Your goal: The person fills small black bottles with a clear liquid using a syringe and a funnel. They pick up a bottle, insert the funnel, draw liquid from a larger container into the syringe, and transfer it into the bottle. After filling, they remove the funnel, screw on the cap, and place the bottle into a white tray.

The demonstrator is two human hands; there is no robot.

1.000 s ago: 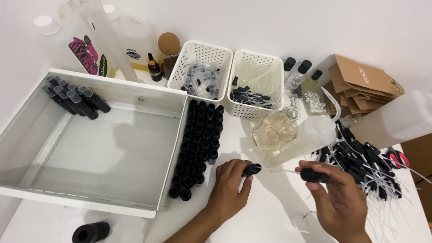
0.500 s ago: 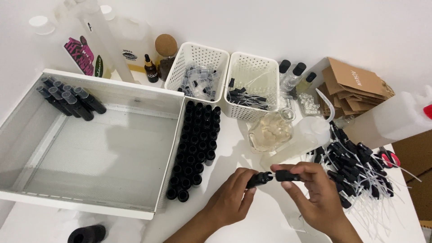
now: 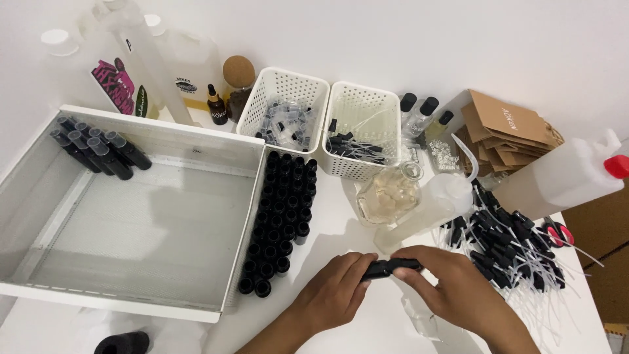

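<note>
Head view: both hands meet low on the white table. The left hand has its fingers closed around one end of a small black bottle, and the right hand pinches the other end, so the bottle lies sideways, bridged between the 2 hands just above the tabletop.

Just left of the left hand stands a block of open black bottles, packed in rows against the side of a big white tray. At the tray's far left corner lie a few capped black bottles.

Right of the right hand sprawls a heap of black spray tops with thin tubes. Beyond both hands sit a clear glass bottle of pale liquid and 2 white perforated baskets. Far right, a white jug with a red cap lies tilted beside brown card boxes.
</note>
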